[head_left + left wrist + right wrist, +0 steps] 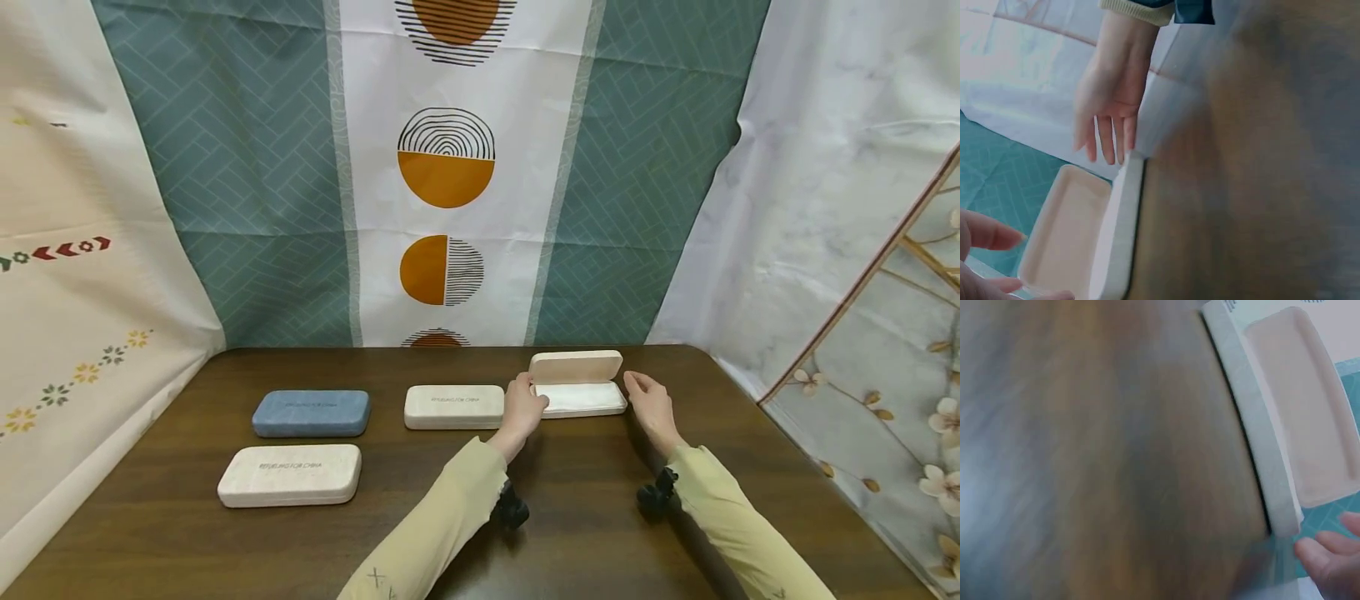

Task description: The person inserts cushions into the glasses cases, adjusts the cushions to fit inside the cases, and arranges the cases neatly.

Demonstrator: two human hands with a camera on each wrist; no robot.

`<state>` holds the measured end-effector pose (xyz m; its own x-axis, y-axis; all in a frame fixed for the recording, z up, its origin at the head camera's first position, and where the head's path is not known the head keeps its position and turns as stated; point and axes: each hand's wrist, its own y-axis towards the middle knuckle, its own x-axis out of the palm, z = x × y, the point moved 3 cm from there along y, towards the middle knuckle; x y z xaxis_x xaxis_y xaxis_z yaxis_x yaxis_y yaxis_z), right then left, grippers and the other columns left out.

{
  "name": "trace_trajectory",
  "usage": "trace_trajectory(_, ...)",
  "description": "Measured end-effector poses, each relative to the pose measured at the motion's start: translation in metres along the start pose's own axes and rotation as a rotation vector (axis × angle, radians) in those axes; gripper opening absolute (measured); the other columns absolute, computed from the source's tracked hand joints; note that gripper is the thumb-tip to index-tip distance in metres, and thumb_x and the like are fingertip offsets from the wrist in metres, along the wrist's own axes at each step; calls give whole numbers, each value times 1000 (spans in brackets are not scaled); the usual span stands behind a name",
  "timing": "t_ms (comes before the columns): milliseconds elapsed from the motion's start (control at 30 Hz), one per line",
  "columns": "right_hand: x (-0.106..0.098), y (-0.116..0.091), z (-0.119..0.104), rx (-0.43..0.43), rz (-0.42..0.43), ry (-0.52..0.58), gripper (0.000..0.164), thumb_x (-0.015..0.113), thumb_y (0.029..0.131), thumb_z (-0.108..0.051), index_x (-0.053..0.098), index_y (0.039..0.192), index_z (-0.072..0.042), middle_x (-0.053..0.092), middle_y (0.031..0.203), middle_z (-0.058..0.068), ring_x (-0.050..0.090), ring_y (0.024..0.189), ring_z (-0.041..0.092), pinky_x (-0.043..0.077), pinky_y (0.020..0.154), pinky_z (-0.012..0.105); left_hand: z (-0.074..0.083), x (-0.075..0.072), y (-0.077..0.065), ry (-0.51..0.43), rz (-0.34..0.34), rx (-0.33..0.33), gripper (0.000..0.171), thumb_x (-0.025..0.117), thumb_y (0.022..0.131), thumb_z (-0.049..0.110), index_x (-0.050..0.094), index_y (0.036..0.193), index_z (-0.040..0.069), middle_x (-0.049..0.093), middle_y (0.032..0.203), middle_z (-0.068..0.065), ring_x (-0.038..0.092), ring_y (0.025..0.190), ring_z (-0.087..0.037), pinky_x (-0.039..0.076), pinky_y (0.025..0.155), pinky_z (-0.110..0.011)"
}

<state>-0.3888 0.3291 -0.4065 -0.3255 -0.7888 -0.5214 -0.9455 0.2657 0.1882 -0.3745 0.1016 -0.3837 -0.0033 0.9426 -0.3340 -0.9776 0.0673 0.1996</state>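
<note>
A cream glasses case (577,400) lies at the back right of the table with its lid raised, showing a pinkish lid lining (1066,231) and something white and flat inside the base. At its left end is my left hand (522,407), thumb and fingers parted beside the lid and base. My right hand (651,404) hovers just off the right end, its fingers (1316,556) loosely bent around nothing. Left of my left hand sits a closed white glasses case (453,408), partly overlapped by that hand in the head view.
On the left of the brown table (420,500) lie a closed blue glasses case (311,414) and, nearer to me, another closed white case (291,477). A patterned curtain (465,208) hangs behind the table's back edge. Draped fabric lines both sides.
</note>
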Motion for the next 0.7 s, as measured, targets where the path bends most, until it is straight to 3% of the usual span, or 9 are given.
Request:
trace_trajectory(100, 4, 3, -3, 5, 38, 105, 62, 46, 92, -44, 36, 135, 0, 42, 127, 23, 43, 112, 36, 35, 89, 46, 7, 2, 8, -43, 54, 57, 48, 57, 79, 0, 43, 124, -9, 43, 117, -24, 45, 105, -35, 38, 84, -41)
trace_trajectory(167, 8, 6, -6, 12, 56, 159, 68, 47, 90, -48, 29, 138, -4, 37, 130, 23, 36, 116, 35, 31, 91, 49, 8, 7, 12, -69, 76, 53, 51, 59, 83, 6, 40, 128, -6, 38, 122, -23, 42, 108, -37, 36, 88, -42)
trace_trajectory(367, 22, 13, -8, 42, 128, 262, 76, 48, 87, -53, 21, 142, -9, 30, 133, 22, 30, 119, 33, 27, 93, 47, 1, 21, 21, -158, 144, -64, 62, 59, 88, 23, 29, 138, 2, 28, 131, -21, 30, 117, -43, 29, 93, -47)
trace_trajectory(500, 29, 16, -10, 40, 179, 307, 77, 49, 87, -53, 21, 141, -6, 32, 130, 22, 32, 114, 31, 27, 92, 45, -2, 29, 28, -217, 165, -93, 65, 57, 89, 32, 28, 139, 3, 27, 132, -21, 26, 118, -45, 27, 94, -50)
trace_trajectory(700, 38, 15, -13, 30, 174, 301, 75, 48, 88, -51, 23, 141, -5, 29, 137, 18, 27, 123, 30, 24, 97, 45, -6, 35, 36, -218, 204, -125, 57, 56, 89, 32, 36, 135, 5, 33, 129, -21, 28, 117, -45, 27, 94, -49)
